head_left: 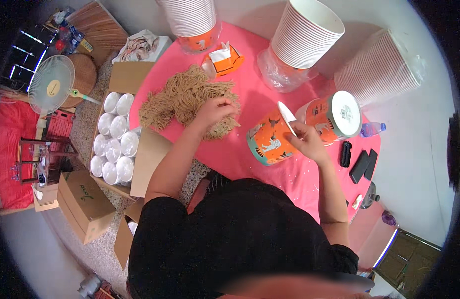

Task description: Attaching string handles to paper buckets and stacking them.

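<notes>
A heap of beige cords point(187, 94) lies loose on the pink-covered table. My left hand point(215, 112) rests over the heap's right side, its fingers curled and pinched at the strands. How many strands are between the fingertips I cannot tell. To the right, my right hand point(308, 141) grips the rim of an orange paper bucket point(270, 139) with animal pictures and a green base. The bucket is tilted, its white-rimmed mouth turned toward my right hand; its inside is hidden. Just beyond stands a similar bucket point(322, 117), upside down with its white bottom up.
Tall stacks of white-rimmed buckets point(307, 35) stand along the wall, some in clear plastic. An orange tissue pack point(225, 60) lies behind the cords. At right are a plastic bottle point(372, 129) and black phones point(360, 167). A carton point(152, 164) of wrapped white cups is left of the table.
</notes>
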The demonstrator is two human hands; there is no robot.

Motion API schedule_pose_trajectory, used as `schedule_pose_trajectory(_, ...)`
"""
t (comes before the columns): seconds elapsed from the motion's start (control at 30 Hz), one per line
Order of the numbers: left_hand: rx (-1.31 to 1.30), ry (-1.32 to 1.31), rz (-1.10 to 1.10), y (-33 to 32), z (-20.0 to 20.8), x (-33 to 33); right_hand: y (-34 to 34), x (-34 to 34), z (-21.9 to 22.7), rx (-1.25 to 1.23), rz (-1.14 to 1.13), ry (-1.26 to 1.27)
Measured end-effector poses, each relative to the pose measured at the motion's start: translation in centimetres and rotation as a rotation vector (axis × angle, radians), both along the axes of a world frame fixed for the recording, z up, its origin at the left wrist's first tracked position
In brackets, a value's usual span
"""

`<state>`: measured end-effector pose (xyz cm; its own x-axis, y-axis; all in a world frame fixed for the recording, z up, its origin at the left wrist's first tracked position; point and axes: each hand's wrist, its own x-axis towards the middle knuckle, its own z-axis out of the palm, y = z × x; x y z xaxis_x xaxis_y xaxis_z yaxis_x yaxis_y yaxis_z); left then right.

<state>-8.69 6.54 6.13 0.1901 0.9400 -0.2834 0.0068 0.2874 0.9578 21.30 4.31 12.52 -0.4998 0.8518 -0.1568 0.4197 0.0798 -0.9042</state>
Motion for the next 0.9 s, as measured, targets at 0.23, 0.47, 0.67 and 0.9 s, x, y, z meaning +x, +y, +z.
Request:
schedule_pose_trajectory(0.23, 0.733, 0.918, -0.014, -0.2, 1.4, -1.4, 0.1, -0.6, -0.1, -0.018, 0.001, 0.023)
schedule_pose_trajectory(0.47, 1.001, 1.045, 0.008, -0.2, 4.3, 0.5, -0.6, -0.6, 0.0, -0.068, -0.019, 0.107)
schedule_pose_trajectory(0.67, 0.705, 1.047, -0.055, 0.9, 0.1, -3.3, -1.2, -0.1, 0.2, -0.105, -0.031, 0.133)
schedule_pose_trajectory(0.9, 0.953, 1.145, -0.422, -2.4, -1.6, -1.2, -1.6, 0.6, -0.5, -0.084, -0.065, 0.094)
